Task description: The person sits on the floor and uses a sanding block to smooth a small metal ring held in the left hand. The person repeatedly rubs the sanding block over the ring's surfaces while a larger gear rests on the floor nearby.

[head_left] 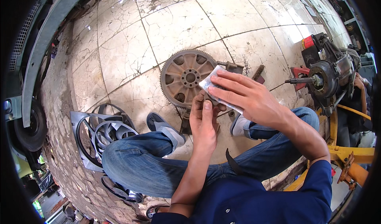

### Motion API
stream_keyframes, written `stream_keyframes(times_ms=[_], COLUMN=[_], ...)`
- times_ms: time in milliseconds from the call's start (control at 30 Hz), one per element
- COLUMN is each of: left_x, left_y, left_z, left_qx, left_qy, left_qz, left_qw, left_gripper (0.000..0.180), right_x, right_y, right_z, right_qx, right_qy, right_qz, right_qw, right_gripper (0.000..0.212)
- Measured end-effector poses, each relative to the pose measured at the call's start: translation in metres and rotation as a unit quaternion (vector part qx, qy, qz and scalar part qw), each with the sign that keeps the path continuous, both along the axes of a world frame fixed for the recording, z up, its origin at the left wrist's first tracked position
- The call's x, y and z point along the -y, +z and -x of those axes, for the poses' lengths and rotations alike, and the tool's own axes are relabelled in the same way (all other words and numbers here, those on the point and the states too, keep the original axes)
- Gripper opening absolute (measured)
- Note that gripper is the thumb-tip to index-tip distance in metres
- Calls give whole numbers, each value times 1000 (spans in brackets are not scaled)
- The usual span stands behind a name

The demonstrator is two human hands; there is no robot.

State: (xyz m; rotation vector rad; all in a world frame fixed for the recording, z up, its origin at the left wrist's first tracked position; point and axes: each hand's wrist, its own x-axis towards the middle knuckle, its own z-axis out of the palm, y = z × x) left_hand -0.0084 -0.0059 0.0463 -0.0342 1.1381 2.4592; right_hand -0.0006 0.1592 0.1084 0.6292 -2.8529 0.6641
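My left hand [204, 117] is closed around a small dark metal part [208, 97], its thumb pressed on top. Most of that part is hidden by fingers. My right hand [248, 95] lies over a folded whitish sheet [208, 80], fingers long and close together, holding it against or just above the metal part; contact cannot be made out. Whether the sheet is cloth or abrasive paper is unclear. Just beyond both hands, a rusty toothed flywheel [178, 78] lies flat on the tiles, partly covered by my left hand and the sheet.
Metal pieces [234, 67] lie beside the flywheel on cracked tiles [166, 29]. Grey fan shrouds [81, 144] rest at the left, near a tyre [31, 124]. At right stand a gearbox-like assembly [323, 79] with a shaft, a yellow metal frame [353, 154] and another person [359, 97].
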Motion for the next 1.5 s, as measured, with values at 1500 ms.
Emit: stream_keyframes(times_ms=[1500], left_x=[0], left_y=[-1], left_z=[-1], left_qx=[-13], left_qy=[-10], left_qz=[-22], left_qw=[1000], left_gripper=[41], right_x=[-6], right_y=[7], right_z=[-4], right_qx=[28], right_qy=[-90], right_qz=[-112], right_qw=[989], right_gripper=[55])
